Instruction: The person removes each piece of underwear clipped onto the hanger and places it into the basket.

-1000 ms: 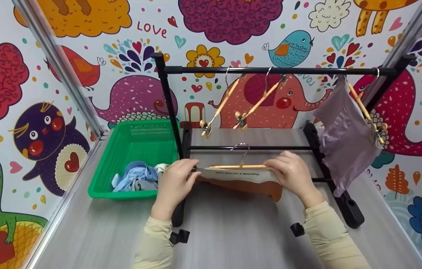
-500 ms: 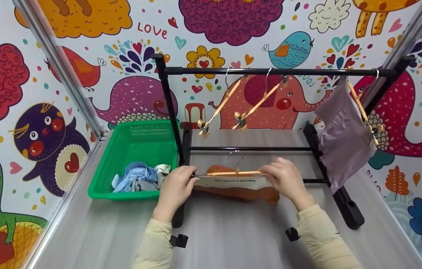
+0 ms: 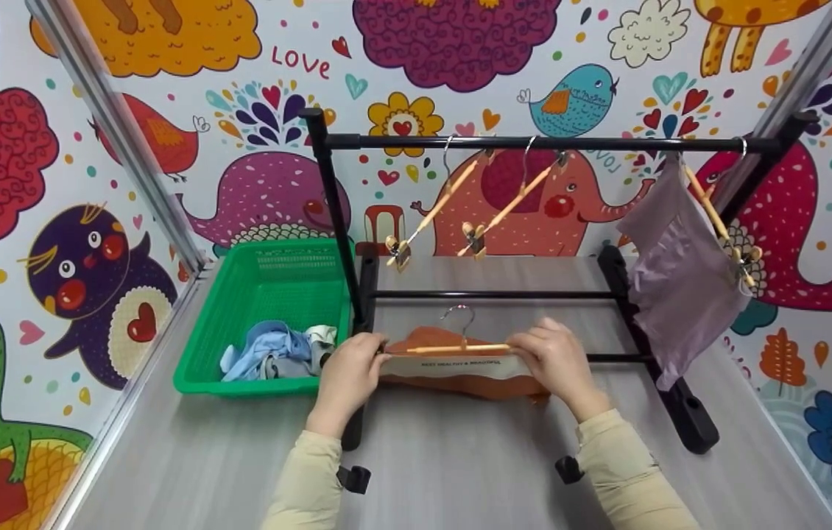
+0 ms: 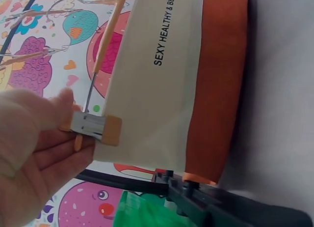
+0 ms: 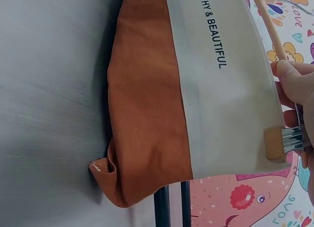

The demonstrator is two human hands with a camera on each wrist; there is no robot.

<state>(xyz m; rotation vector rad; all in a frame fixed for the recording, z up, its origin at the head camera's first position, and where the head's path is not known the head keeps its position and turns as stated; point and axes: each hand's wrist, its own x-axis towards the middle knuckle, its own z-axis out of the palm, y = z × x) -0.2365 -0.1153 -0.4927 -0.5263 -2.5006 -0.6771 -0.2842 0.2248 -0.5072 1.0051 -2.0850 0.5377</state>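
Note:
A rust-brown garment [image 3: 460,386] with a pale printed waistband [image 4: 152,94] hangs from a clip hanger [image 3: 453,349] held level low in front of the rack. At its left end, my left hand [image 3: 346,379] holds the hanger by the metal clip [image 4: 88,124], which bites the waistband's corner. My right hand [image 3: 552,361] pinches the other end of the bar, thumb on the wood. The right clip [image 5: 274,143] grips the waistband beside those fingers. The wire hook points up, free of any rail. In the right wrist view, one lower corner of the garment is folded over.
The black rack [image 3: 556,142] carries two bare clip hangers [image 3: 438,199] and, at right, a mauve garment [image 3: 685,272] on another hanger. A green basket [image 3: 199,346] with blue, grey and pale clothes [image 3: 269,350] stands left of the rack. Black rack feet stick out toward me.
Both hands have lowered the hanger and garment and shifted them slightly left. More brown cloth now shows behind the bar. The hung mauve garment sways a little.

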